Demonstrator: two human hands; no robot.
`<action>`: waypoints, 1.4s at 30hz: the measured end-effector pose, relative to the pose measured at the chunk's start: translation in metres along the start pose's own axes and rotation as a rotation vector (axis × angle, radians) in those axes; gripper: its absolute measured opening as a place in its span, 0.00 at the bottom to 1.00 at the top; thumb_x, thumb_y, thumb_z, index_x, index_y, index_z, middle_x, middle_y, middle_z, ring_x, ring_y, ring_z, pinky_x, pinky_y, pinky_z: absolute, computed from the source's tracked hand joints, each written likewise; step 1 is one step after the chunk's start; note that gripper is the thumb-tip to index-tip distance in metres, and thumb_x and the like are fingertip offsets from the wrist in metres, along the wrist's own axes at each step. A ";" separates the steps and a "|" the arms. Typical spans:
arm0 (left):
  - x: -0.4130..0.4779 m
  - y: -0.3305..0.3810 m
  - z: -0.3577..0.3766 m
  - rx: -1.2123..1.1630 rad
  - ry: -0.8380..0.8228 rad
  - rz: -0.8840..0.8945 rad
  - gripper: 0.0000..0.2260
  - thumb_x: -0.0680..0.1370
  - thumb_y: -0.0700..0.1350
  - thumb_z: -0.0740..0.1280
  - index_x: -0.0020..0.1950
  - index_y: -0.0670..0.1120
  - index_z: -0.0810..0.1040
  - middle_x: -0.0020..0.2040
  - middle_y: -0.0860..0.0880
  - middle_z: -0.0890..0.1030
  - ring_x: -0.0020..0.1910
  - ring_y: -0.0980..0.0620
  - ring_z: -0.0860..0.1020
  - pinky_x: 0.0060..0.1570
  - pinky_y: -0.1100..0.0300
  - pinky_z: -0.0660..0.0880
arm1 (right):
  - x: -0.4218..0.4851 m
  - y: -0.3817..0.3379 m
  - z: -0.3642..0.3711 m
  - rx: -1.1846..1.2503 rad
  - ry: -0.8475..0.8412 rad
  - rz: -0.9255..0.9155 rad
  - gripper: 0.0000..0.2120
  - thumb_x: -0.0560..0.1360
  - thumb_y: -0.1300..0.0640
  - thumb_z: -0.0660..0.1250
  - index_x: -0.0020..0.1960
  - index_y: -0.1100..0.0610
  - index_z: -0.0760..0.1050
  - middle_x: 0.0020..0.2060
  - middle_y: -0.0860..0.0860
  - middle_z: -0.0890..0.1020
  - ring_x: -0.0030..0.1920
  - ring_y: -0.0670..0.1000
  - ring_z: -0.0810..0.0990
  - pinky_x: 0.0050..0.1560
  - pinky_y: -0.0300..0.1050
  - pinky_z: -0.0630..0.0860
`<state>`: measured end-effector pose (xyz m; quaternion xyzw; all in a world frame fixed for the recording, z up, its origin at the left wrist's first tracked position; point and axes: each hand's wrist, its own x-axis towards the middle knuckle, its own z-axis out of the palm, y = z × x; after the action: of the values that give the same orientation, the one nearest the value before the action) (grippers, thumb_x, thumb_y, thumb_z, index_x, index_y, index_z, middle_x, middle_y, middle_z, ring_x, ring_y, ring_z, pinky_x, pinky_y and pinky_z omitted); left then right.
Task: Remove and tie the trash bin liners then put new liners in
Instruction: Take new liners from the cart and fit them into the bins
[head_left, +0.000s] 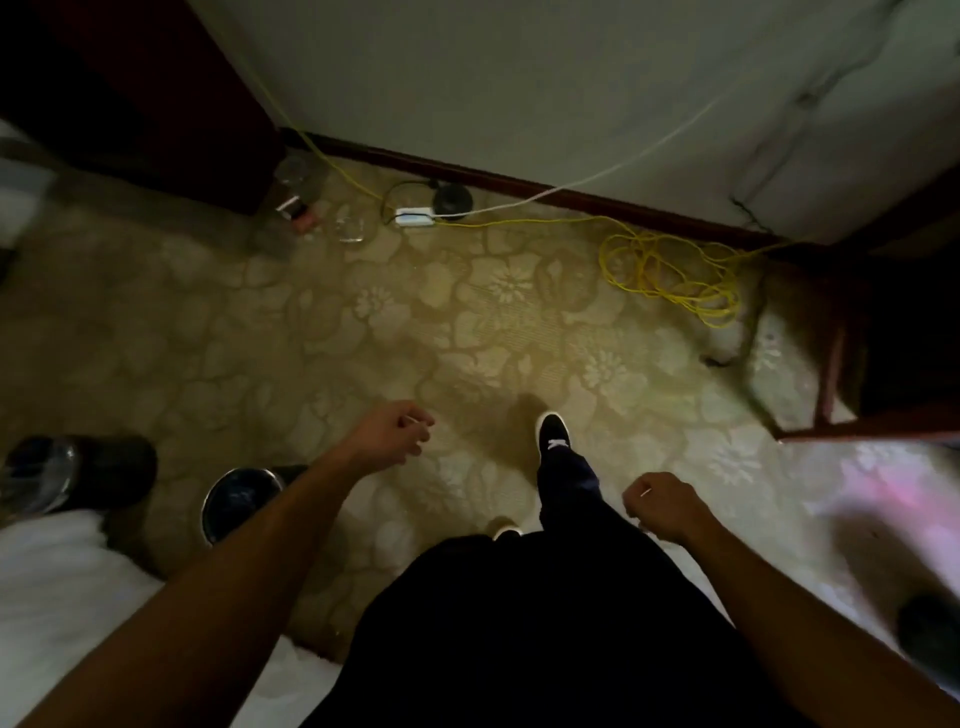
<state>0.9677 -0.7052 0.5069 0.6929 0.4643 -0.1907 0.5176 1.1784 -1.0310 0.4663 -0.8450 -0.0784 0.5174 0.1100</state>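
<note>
A tipped bin (78, 475) and an upright bin (240, 503) sit at our left; our left hand (387, 435) hangs loosely curled, empty; our right hand (667, 505) is curled, contents unclear; we risk snagging a foot in the yellow cable (670, 275)

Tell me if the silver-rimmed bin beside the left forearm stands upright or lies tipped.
Upright: the silver-rimmed bin shows its round mouth facing up at the camera. Liner inside: cannot tell.

A single wide-angle camera on the person's head looks steeply down and forward. The beige flower-patterned carpet (467, 322) fills mid-frame, well below the lens. A pale wall (519, 78) spans the top, and the person's black-clothed body (519, 639) sits close at the bottom centre.
</note>
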 end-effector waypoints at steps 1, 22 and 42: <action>0.004 0.002 -0.009 -0.013 0.021 -0.012 0.06 0.82 0.41 0.64 0.55 0.46 0.79 0.49 0.45 0.83 0.39 0.53 0.81 0.36 0.61 0.76 | 0.016 -0.015 -0.011 -0.010 -0.019 -0.011 0.09 0.76 0.55 0.66 0.43 0.60 0.80 0.41 0.58 0.85 0.44 0.60 0.84 0.47 0.49 0.79; -0.005 -0.124 -0.077 -0.725 0.365 -0.597 0.05 0.81 0.38 0.64 0.49 0.45 0.79 0.36 0.48 0.81 0.29 0.55 0.77 0.29 0.62 0.70 | 0.096 -0.573 0.031 -0.432 -0.496 -0.650 0.06 0.78 0.60 0.67 0.53 0.59 0.81 0.47 0.54 0.85 0.38 0.50 0.81 0.36 0.42 0.73; 0.176 -0.153 -0.561 -0.764 0.565 -0.351 0.05 0.82 0.41 0.63 0.54 0.44 0.78 0.45 0.46 0.81 0.38 0.53 0.79 0.35 0.61 0.73 | 0.236 -0.884 0.089 -0.668 -0.294 -0.543 0.10 0.80 0.59 0.67 0.43 0.63 0.80 0.39 0.59 0.85 0.36 0.56 0.83 0.36 0.42 0.73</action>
<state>0.8046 -0.1205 0.5128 0.3900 0.7323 0.1037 0.5485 1.1896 -0.1120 0.4605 -0.7007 -0.4744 0.5306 -0.0491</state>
